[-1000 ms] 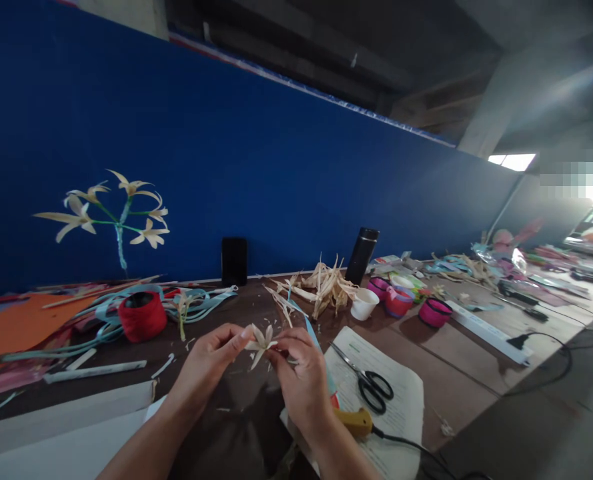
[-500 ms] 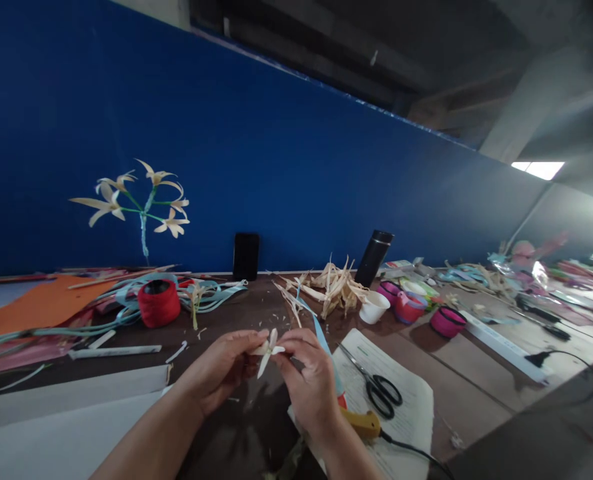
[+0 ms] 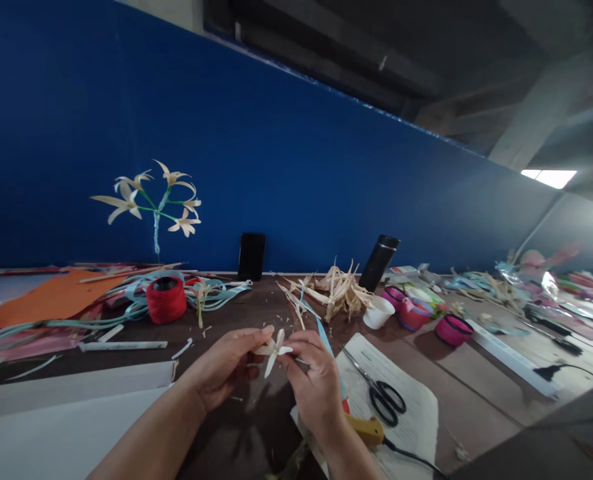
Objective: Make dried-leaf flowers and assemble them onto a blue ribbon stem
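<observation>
Above a brown surface, a person's left hand and right hand pinch a small cream flower between their fingers. Just to the right, black-handled scissors lie on a printed sheet; farther back, dried pale strips and a dark bottle sit before a blue wall.

Dim overall, bright opening at right, hazy glare, stretched edges
</observation>
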`<move>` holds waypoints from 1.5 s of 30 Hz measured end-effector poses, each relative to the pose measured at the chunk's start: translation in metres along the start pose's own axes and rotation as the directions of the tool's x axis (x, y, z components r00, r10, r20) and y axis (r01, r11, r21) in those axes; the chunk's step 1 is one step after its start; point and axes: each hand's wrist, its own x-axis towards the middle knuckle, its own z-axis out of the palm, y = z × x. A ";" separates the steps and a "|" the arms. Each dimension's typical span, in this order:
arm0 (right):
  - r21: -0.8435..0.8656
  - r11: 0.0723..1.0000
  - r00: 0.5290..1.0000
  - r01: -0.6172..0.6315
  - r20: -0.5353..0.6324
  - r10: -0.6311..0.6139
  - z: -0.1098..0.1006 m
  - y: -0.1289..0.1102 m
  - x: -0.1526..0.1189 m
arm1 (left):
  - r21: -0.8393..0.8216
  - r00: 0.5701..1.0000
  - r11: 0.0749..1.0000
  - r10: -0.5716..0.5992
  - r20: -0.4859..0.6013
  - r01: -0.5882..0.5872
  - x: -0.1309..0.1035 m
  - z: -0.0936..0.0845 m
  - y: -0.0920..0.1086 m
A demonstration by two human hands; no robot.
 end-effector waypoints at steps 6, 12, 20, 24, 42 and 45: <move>-0.026 0.999 0.997 -0.031 0.069 0.033 -0.001 -0.001 0.000 | 0.174 0.992 0.977 0.125 0.016 -0.126 -0.007 0.002 0.010; -0.057 0.998 0.994 -0.010 0.106 0.016 0.001 0.002 0.000 | 0.286 0.986 0.943 0.165 0.037 -0.169 -0.006 0.002 0.012; -0.068 0.996 0.992 0.059 0.117 -0.050 0.001 0.005 -0.002 | 0.219 0.998 0.974 0.056 0.026 -0.061 0.000 -0.006 0.003; -0.089 0.994 0.992 0.062 0.120 -0.051 0.002 0.007 -0.003 | 0.207 1.000 0.978 0.026 0.006 -0.027 0.001 -0.006 0.003; -0.377 0.924 0.942 0.069 -0.280 -0.184 -0.003 0.008 -0.006 | 0.074 0.997 0.995 -0.075 0.021 0.073 -0.014 0.034 -0.012; -0.396 0.914 0.943 0.086 -0.263 -0.202 -0.002 0.008 -0.007 | 0.058 0.996 0.997 -0.058 0.062 0.054 -0.012 0.035 -0.017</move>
